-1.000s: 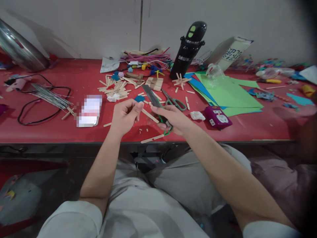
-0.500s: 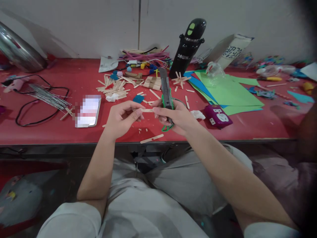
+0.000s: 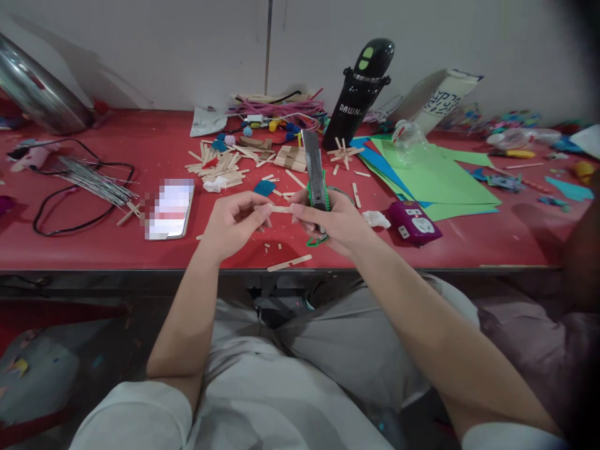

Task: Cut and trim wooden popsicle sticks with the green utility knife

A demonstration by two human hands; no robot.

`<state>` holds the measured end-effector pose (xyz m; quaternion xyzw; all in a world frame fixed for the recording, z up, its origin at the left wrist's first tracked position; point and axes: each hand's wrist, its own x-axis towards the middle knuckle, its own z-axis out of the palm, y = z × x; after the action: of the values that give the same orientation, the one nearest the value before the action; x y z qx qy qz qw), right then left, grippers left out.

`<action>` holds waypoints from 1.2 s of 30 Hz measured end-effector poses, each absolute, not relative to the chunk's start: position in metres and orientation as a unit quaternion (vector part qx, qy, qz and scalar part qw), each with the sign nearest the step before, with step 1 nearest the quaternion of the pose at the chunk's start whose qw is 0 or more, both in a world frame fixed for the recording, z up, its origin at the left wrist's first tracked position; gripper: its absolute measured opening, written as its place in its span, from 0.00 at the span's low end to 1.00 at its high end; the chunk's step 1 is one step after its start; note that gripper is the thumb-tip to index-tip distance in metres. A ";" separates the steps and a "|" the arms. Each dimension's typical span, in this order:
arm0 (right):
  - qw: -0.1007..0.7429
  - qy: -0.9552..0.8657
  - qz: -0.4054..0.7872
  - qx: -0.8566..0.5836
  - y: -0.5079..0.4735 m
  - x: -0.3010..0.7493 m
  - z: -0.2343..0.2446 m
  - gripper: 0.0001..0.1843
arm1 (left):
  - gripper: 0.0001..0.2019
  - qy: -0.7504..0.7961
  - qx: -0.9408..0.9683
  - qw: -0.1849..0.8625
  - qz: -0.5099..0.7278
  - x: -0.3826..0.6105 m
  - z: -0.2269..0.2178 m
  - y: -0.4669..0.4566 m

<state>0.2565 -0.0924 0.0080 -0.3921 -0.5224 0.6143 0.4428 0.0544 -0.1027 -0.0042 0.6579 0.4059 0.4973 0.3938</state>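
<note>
Between the fingertips of both hands a short wooden craft stick is held level above the red table. My left hand pinches its left end between thumb and fingers. My right hand is closed round a green and black utility knife, its broad blade pointing up and away from me. Thumb and fingertip of that same hand also hold the stick's right end. Below the hands, craft sticks with notched edges lie near the table's front edge, among small wood chips.
A pile of craft sticks lies behind my left hand. A phone and metal wires are at the left. Behind my right hand stand a black bottle and green paper sheets; a purple box sits closer.
The view has shifted slightly, so the table's things appear a little further right. Both hands keep their hold on the craft stick, and the knife stays in my right hand.
</note>
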 end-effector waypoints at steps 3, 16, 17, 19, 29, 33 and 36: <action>0.446 -0.537 0.599 -0.392 -0.091 0.257 0.005 0.20 | 0.12 0.418 0.640 0.408 0.499 0.054 -0.006 -0.100; 0.338 -0.702 0.406 -0.478 -0.091 0.256 -0.005 0.13 | 0.12 0.533 0.635 0.261 0.494 0.024 -0.019 -0.079; 0.324 -0.727 0.385 -0.468 -0.091 0.258 -0.006 0.13 | 0.13 0.540 0.632 0.258 0.492 0.019 -0.021 -0.077; 0.291 -0.779 0.338 -0.441 -0.091 0.262 -0.008 0.13 | 0.13 0.551 0.630 0.257 0.484 0.013 -0.025 -0.074; 0.204 -0.833 0.290 -0.425 -0.097 0.259 -0.018 0.15 | 0.12 0.566 0.616 0.278 0.473 0.017 -0.030 -0.073; 0.196 -0.833 0.284 -0.432 -0.096 0.256 -0.018 0.14 | 0.13 0.563 0.627 0.261 0.470 0.018 -0.029 -0.073; 0.194 -0.833 0.284 -0.433 -0.096 0.254 -0.018 0.14 | 0.13 0.560 0.635 0.253 0.468 0.018 -0.029 -0.073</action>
<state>0.2543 -0.0963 -0.0181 -0.4329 -0.8333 0.2840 0.1938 0.0176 -0.0729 -0.0292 0.6354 0.5595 0.4681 0.2531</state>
